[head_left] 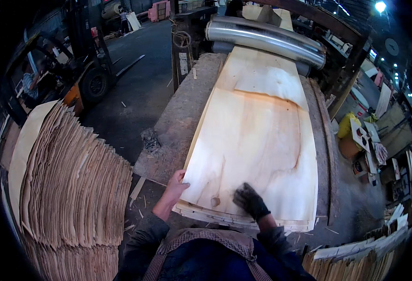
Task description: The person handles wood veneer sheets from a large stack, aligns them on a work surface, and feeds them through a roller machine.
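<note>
A pale wood veneer sheet lies on top of a thin stack in front of me, with brown stains and a knot near its close end. My left hand, bare, grips the sheet's left edge near its close corner, the thumb on top and some fingers hidden at the edge. On the sheet's near part rests my right hand in a dark glove, palm down with fingers stretched out. At the far end, another veneer piece overlaps beneath shiny metal rollers.
A tall veneer stack stands at my left, another stack at the lower right. The worn table carries the sheets. Beyond on the left is a forklift with a person in it. A bucket stands to the right.
</note>
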The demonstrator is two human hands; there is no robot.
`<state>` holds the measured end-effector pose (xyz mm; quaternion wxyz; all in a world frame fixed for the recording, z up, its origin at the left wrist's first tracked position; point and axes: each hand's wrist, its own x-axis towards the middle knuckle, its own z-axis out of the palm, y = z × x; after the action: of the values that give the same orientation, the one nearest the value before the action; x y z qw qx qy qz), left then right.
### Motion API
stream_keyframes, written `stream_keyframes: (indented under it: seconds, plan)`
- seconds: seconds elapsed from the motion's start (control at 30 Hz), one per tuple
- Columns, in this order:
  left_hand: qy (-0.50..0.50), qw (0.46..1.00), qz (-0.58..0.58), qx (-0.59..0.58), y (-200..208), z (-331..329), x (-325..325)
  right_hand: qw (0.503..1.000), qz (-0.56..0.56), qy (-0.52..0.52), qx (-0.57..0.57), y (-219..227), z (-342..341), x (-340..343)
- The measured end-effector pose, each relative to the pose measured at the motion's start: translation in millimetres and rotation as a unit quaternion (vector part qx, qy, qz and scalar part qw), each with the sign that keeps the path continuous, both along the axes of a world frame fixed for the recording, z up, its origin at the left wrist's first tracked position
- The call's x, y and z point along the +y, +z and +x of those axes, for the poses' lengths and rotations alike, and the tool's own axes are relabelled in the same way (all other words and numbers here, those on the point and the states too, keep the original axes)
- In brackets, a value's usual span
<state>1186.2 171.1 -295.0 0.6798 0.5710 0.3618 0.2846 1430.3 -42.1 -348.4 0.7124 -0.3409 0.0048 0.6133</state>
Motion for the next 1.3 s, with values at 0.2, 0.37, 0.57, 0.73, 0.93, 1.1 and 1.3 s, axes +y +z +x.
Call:
stream_keyframes:
  seconds: [0.2, 0.37, 0.57, 0.73, 0.93, 1.1, 1.3]
  plan:
    - [-0.085, 0.995, -0.003, -0.044, 83, 14, -13, 0.997, -0.029, 0.018, 0.073, 24, -48, -66]
    - [-0.076, 0.991, -0.043, -0.101, 150, 13, -18, 0.995, -0.060, -0.041, 0.068, 23, -48, -103]
    - [-0.048, 0.988, -0.077, -0.125, 134, 5, 14, 0.991, -0.046, -0.124, -0.017, 62, -45, -90]
    - [0.039, 0.990, 0.092, 0.096, 13, -4, 40, 0.985, -0.071, -0.086, -0.132, 36, -18, -54]
    - [-0.067, 0.882, 0.263, 0.386, -57, -4, -9, 0.987, 0.006, -0.147, -0.063, 22, 49, 17]
    - [-0.007, 0.894, 0.288, 0.344, -59, -5, -17, 0.984, 0.045, -0.174, -0.003, 4, 117, 81]
    - [0.007, 0.948, 0.157, 0.276, -79, -11, 7, 0.941, 0.254, -0.021, -0.223, -8, 147, 105]
